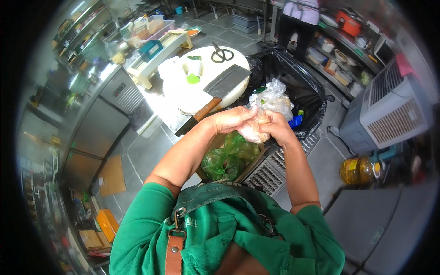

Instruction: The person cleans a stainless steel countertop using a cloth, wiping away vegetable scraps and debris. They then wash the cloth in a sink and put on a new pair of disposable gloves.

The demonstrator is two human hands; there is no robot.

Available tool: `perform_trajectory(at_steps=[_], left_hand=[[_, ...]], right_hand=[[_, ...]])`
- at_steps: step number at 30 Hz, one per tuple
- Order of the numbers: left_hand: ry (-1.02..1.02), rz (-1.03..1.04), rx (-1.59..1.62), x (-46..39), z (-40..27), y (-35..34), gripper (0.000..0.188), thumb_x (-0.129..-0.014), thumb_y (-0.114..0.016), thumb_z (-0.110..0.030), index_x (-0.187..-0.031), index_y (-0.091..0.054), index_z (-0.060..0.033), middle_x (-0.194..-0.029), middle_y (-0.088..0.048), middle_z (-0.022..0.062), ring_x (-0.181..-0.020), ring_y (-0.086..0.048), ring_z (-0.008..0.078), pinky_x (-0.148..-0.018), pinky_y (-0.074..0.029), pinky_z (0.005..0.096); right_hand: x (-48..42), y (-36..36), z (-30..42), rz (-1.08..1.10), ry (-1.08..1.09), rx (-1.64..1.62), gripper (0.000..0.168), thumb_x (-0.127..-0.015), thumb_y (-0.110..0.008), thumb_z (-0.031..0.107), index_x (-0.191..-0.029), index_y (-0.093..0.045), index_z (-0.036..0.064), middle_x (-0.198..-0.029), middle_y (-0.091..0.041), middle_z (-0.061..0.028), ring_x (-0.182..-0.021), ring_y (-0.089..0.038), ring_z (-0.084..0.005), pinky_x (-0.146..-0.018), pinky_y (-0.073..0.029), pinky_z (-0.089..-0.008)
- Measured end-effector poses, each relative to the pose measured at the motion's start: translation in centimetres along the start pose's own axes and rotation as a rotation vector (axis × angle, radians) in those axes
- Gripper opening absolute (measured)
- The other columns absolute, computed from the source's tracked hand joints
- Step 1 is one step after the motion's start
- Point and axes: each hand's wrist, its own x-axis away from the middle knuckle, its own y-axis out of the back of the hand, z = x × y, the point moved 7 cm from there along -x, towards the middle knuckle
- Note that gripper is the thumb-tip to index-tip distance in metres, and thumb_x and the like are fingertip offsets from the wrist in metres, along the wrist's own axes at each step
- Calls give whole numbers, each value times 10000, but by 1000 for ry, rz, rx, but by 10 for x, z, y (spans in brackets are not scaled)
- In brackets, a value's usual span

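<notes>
Between my two hands is a clear plastic bag (255, 131) with something pale pink inside, perhaps meat. My left hand (232, 119) grips its left side, and my right hand (277, 126) pinches the gathered film on the right. Below them, green plastic bags (228, 158) with hidden contents sit in a cardboard box (258, 155). A cleaver (227, 82) with a wooden handle lies on the round white chopping board (240, 56), left of the hands. Black-handled scissors (221, 55) rest at the board's far side. Beyond my right hand, crumpled clear plastic (275, 98) lies in a black-lined bin (306, 86).
A person (299, 24) stands beyond the bin by a shelf. At right are an air cooler (392, 110) and an oil jug (357, 170). A metal drain grate (264, 178) runs across the floor. A cream rack (161, 55) and steel fridge counter (99, 120) stand left.
</notes>
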Motion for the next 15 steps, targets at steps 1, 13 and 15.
perform_trajectory(at_steps=[1, 13, 15], left_hand=[[-2, -10, -5, 2, 0, 4, 555, -896, -447, -491, -1013, -604, 28, -897, -630, 78, -797, -601, 133, -728, -498, 286], [-226, -105, 59, 21, -10, -1, 405, -911, -509, -319, -1056, -586, 51, -1021, -624, 136, -957, -598, 198, -866, -471, 344], [-254, -105, 78, 26, -16, -8, 347, -913, -515, -254, -1064, -586, 50, -1050, -621, 141, -1001, -588, 207, -900, -456, 348]], right_hand=[[7, -9, 16, -41, -66, 20, 344, -647, -589, -28, -988, -574, -67, -854, -623, -72, -729, -599, -130, -620, -485, -259], [12, 13, 32, -254, 173, 279, 131, -637, -602, 6, -758, -611, -43, -695, -598, -17, -615, -528, -69, -542, -427, -227], [13, 20, 28, -271, 181, 246, 136, -641, -606, 5, -770, -618, -37, -691, -584, -5, -601, -507, -60, -525, -406, -214]])
